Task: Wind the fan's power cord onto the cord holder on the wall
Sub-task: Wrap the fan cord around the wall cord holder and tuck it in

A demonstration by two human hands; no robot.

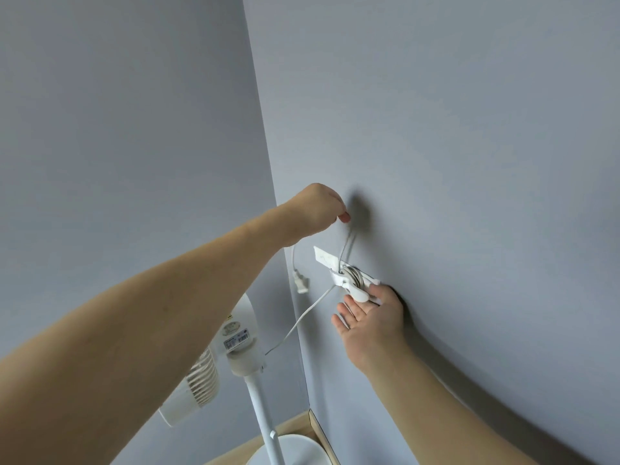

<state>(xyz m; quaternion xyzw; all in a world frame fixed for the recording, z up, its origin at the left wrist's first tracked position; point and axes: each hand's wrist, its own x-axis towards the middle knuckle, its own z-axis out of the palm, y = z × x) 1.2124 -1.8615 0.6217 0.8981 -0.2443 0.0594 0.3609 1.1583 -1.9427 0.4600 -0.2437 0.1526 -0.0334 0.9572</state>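
A white cord holder [349,280] is fixed to the grey wall, with several turns of white power cord [352,274] wound on it. My left hand [318,204] pinches the cord just above the holder, close to the wall. From that hand the cord's plug end [302,285] hangs down at the left. My right hand [372,317] lies open under the holder, its fingertips touching the holder's lower end. A length of cord [302,320] runs from the holder down to the white pedestal fan [231,347] at the lower left.
Two grey walls meet in a corner [288,263] just left of the holder. The fan's pole [265,421] and round base [288,451] stand on a wooden floor [302,422] in that corner. A baseboard [322,434] runs along the right wall.
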